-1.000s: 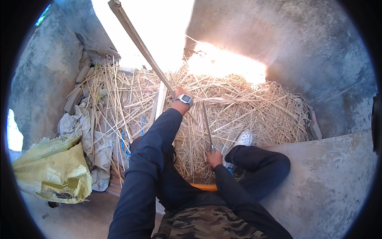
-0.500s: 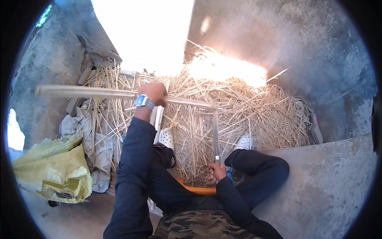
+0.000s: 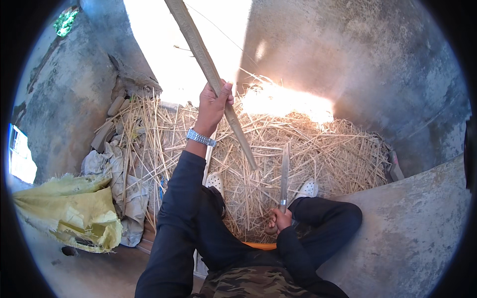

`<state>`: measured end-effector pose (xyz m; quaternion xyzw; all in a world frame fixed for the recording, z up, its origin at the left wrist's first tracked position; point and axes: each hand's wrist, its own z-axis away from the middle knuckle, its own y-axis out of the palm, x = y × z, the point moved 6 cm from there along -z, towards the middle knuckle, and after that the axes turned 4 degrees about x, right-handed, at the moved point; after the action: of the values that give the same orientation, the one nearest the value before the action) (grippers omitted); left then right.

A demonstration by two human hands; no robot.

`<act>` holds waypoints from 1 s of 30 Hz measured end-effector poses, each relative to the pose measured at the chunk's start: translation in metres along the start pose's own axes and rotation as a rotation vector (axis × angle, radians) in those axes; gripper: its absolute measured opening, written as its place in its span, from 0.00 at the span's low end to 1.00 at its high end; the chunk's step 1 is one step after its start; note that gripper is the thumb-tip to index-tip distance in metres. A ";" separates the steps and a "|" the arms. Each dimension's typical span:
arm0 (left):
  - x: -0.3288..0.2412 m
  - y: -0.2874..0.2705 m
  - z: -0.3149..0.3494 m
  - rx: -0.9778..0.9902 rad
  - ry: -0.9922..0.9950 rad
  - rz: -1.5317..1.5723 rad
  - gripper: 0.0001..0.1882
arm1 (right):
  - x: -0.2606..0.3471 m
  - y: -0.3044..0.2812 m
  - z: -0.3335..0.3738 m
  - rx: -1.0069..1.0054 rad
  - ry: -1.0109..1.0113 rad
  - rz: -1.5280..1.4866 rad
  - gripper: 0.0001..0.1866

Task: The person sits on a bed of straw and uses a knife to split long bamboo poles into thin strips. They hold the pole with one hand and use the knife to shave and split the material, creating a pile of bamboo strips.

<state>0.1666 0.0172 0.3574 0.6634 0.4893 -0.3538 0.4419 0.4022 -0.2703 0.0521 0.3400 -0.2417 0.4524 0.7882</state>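
My left hand (image 3: 214, 105), with a metal-banded watch at the wrist, is closed round a long bare stick (image 3: 198, 47). The stick slants from the top of the view down to a narrow lower end above the straw. Low in front of my body, my right hand (image 3: 280, 219) grips the handle of a long knife (image 3: 284, 174). Its straight, dull blade points up and away from me, apart from the stick. Under both lies a thick spread of straw-coloured strips and shavings (image 3: 248, 193).
White perforated clogs (image 3: 308, 188) are on my feet in the litter. A torn yellow sack (image 3: 74, 206) and a crumpled grey cloth (image 3: 134, 208) lie at left. Concrete walls (image 3: 357, 59) surround the spot, and a low ledge (image 3: 397, 223) runs at right. Bright sunlight falls at the back.
The stick has swung from nearly level, reaching left, to a steep slant toward the top. My left hand has turned and risen. The knife stays upright in my right hand.
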 end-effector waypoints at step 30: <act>0.044 0.067 -0.004 0.120 0.032 -0.112 0.28 | 0.015 -0.001 0.025 0.056 -0.030 0.030 0.06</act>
<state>0.2432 0.0272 0.3349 0.6656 0.5107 -0.3961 0.3731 0.4085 -0.2817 0.0781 0.3651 -0.2459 0.4656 0.7677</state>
